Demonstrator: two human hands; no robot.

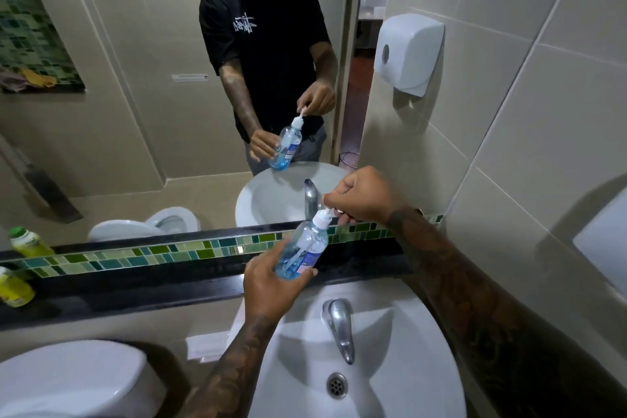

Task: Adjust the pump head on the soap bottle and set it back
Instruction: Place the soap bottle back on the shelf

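Observation:
A clear soap bottle [305, 249] with blue liquid and a white label is tilted to the right above the back of the sink. My left hand [271, 282] wraps around its lower body. My right hand [363, 195] pinches the white pump head [325, 214] at the bottle's top, fingers closed on the nozzle. The mirror shows the same hold from the front.
A white sink [400, 363] with a chrome tap [339, 326] lies below the bottle. A dark ledge [135, 285] with a green tile strip runs under the mirror; a yellow bottle [13, 288] stands at its left end. A white toilet tank [68, 380] is lower left, a paper dispenser [407, 51] on the right wall.

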